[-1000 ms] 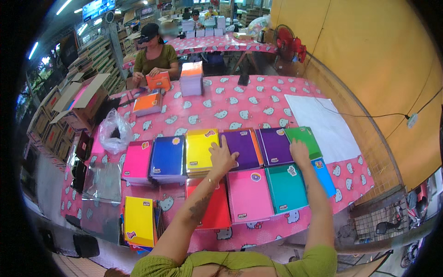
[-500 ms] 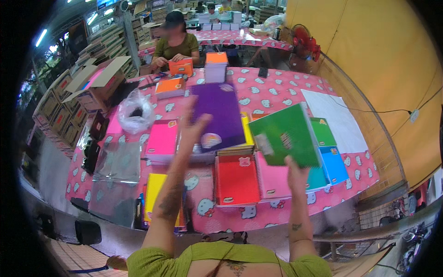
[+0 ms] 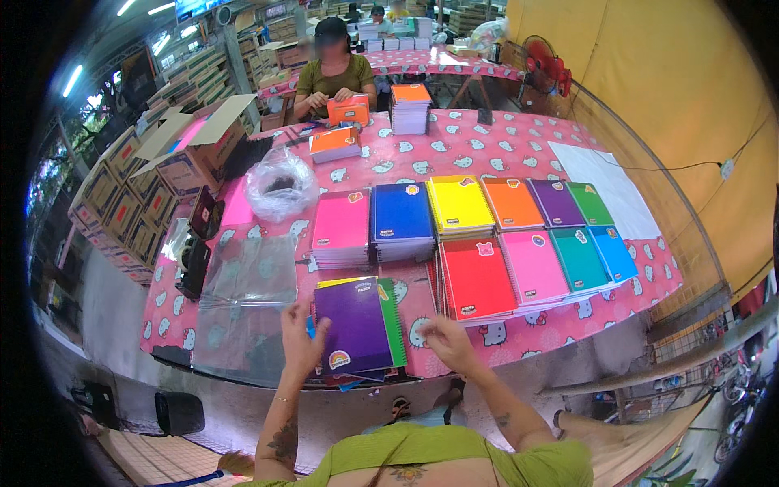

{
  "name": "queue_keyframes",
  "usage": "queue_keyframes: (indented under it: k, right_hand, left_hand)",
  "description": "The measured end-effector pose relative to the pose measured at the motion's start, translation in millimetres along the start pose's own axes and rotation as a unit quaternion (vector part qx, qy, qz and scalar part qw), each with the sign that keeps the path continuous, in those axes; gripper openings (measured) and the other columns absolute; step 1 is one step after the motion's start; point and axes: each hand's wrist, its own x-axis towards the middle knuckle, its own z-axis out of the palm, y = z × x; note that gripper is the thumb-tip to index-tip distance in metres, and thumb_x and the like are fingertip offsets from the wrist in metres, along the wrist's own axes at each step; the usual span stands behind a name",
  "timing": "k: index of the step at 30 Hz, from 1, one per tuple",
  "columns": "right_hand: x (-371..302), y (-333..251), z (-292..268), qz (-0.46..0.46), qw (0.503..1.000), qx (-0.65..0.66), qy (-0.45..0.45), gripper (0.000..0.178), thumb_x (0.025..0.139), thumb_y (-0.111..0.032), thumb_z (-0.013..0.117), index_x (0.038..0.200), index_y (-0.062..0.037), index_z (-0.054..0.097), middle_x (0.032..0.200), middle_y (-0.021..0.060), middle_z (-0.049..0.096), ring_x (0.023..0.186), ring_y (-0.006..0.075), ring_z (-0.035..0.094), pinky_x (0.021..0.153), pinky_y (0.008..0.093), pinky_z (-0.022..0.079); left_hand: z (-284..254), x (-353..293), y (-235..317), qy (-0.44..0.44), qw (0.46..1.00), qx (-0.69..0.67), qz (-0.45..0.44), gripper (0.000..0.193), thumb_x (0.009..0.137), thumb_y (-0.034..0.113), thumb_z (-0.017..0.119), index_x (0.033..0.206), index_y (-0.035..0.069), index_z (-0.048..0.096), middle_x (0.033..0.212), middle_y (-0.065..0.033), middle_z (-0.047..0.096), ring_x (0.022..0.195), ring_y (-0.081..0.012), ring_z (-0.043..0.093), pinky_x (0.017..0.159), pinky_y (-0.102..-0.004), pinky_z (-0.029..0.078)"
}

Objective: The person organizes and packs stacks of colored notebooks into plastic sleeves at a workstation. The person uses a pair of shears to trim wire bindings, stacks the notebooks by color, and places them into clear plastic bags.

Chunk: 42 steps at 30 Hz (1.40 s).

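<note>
A purple spiral notebook (image 3: 352, 326) lies on top of a small uneven pile at the table's near edge. From under it a green notebook (image 3: 393, 321) sticks out on the right, and a yellow notebook edge shows at the far side. My left hand (image 3: 303, 339) is open at the pile's left edge, thumb apart from the fingers; whether it touches the pile I cannot tell. To the right of the pile, my right hand (image 3: 449, 345) hovers with loosely bent fingers, holding nothing. Beyond it lies a stack of red notebooks (image 3: 477, 280).
Stacks of pink (image 3: 341, 221), blue (image 3: 402, 213) and yellow notebooks (image 3: 460, 204) form a row, with more colours rightward. Clear plastic sleeves (image 3: 247, 276) and a plastic bag (image 3: 280, 185) lie left. Across the table a person (image 3: 334, 77) handles an orange notebook (image 3: 349, 110).
The purple and green notebooks, earlier raised over the stacks, now rest on the near pile. My right hand has let go of the green one. Both hands have come down toward me.
</note>
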Motion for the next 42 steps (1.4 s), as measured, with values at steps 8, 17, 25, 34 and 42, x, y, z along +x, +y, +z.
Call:
queue_keyframes:
  k: [8, 17, 25, 34, 42]
  right_hand:
    - [-292, 267, -2, 0.565, 0.781, 0.197, 0.181, 0.029, 0.094, -0.032, 0.051, 0.096, -0.0066, 0.065, 0.075, 0.0038, 0.059, 0.064, 0.0145, 0.055, 0.055, 0.0299, 0.044]
    - [-418, 286, 172, 0.648, 0.62, 0.384, 0.218, 0.025, 0.09, -0.03, 0.053, 0.095, -0.0091, 0.065, 0.08, 0.0047, 0.062, 0.076, 0.0214, 0.057, 0.073, 0.037, 0.046]
    - [-419, 266, 162, 0.631, 0.64, 0.381, 0.217, 0.025, 0.09, -0.031, 0.054, 0.097, -0.0087, 0.064, 0.083, 0.005, 0.063, 0.078, 0.0211, 0.057, 0.074, 0.037, 0.047]
    - [-374, 269, 151, 0.598, 0.669, 0.369, 0.243, 0.026, 0.09, -0.031, 0.054, 0.098, -0.0081, 0.064, 0.086, 0.0054, 0.063, 0.08, 0.0207, 0.057, 0.076, 0.037, 0.047]
    - [-364, 257, 134, 0.593, 0.672, 0.358, 0.261, 0.027, 0.09, -0.031, 0.055, 0.1, -0.0077, 0.063, 0.089, 0.0057, 0.063, 0.081, 0.0203, 0.057, 0.078, 0.037, 0.047]
  left_hand:
    - [35, -56, -90, -0.001, 0.997, -0.069, -0.035, 0.025, 0.096, 0.012, 0.051, 0.116, -0.002, 0.057, 0.094, -0.016, 0.059, 0.09, -0.0295, 0.058, 0.083, -0.0373, 0.046]
    - [51, -96, -126, -0.018, 0.936, -0.264, -0.235, 0.026, 0.101, 0.02, 0.046, 0.104, -0.001, 0.062, 0.085, -0.0056, 0.061, 0.074, -0.0156, 0.057, 0.072, -0.03, 0.048]
    - [64, -95, -114, 0.01, 0.971, -0.176, -0.165, 0.022, 0.097, 0.018, 0.052, 0.095, -0.002, 0.063, 0.085, -0.0131, 0.062, 0.079, -0.021, 0.059, 0.074, -0.0343, 0.047]
    - [58, -97, -117, 0.017, 0.986, -0.121, -0.116, 0.02, 0.094, 0.017, 0.057, 0.095, -0.002, 0.062, 0.087, -0.0168, 0.063, 0.081, -0.0279, 0.062, 0.075, -0.0365, 0.048]
    - [64, -100, -117, 0.035, 0.973, -0.164, -0.16, 0.017, 0.092, 0.015, 0.06, 0.094, -0.001, 0.063, 0.085, -0.0144, 0.062, 0.077, -0.0244, 0.062, 0.071, -0.0341, 0.048]
